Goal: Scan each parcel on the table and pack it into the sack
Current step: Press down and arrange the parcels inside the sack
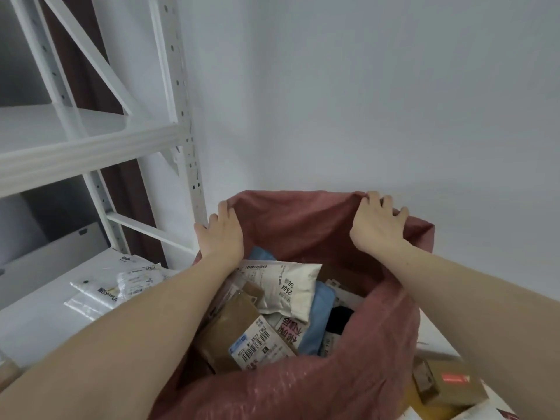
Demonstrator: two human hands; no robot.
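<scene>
Both hands hold the sack mouth open

Left hand [222, 230] and right hand [377, 221] grip the far rim of the red sack [303, 225], centre frame, already full of parcels [281, 286]; if the rim slips free, the mouth may collapse over them

1. White metal shelving rack [178, 95], perforated uprights and diagonal braces, standing at left against the wall.
2. Plain white wall [378, 86], filling the upper right.
3. Dark brown panel [127, 201], showing behind the rack.
4. White box [45, 265], sitting under the rack's shelf.
</scene>
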